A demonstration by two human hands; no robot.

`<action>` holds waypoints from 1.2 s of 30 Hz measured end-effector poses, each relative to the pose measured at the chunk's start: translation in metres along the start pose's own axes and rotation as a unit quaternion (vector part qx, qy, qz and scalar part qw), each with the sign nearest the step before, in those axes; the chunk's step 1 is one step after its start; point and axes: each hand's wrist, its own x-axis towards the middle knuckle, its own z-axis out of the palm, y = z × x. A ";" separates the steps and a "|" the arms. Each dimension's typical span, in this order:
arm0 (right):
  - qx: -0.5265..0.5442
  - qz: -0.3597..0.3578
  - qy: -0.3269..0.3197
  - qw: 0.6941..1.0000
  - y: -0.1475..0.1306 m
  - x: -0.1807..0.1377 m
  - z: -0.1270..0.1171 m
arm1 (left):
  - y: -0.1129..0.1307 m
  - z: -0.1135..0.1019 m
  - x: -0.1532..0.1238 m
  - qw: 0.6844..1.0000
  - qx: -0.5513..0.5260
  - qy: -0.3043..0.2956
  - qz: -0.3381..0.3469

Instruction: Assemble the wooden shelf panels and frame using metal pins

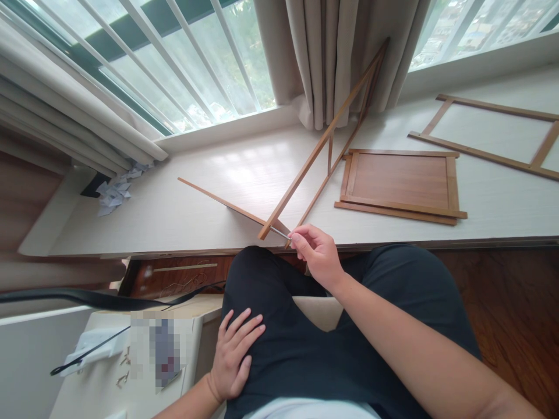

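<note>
My right hand (317, 256) is closed, thumb and fingers pinching a slim silvery hex key (279, 233). The key's far end meets the lower end of a long wooden ladder-like frame (329, 131), which leans up against the curtain. At that same lower end, a wooden panel (222, 203) joins or touches the frame, seen nearly edge-on; how they are fastened is hidden. My left hand (233, 352) lies flat on my left thigh with its fingers spread, holding nothing.
On the white ledge (196, 227) lie stacked wooden panels (402, 177) and another wooden frame (489, 137). Torn paper (114, 195) sits at the left. Small screws (123, 366) and a plastic bag (94, 346) rest on a side cabinet, with a black cable (100, 297) nearby.
</note>
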 end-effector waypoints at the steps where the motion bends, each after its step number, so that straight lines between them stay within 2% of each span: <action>1: 0.010 0.001 -0.003 1.000 0.000 0.000 0.000 | 0.000 0.000 0.000 1.000 0.000 0.001 0.001; 20: 0.064 -0.050 -0.013 0.997 0.008 -0.001 0.002 | 0.000 0.000 0.000 1.000 -0.001 0.002 0.001; 36: -0.014 -0.084 -0.013 0.996 0.013 -0.004 -0.003 | -0.001 0.001 -0.001 1.000 0.001 0.004 0.000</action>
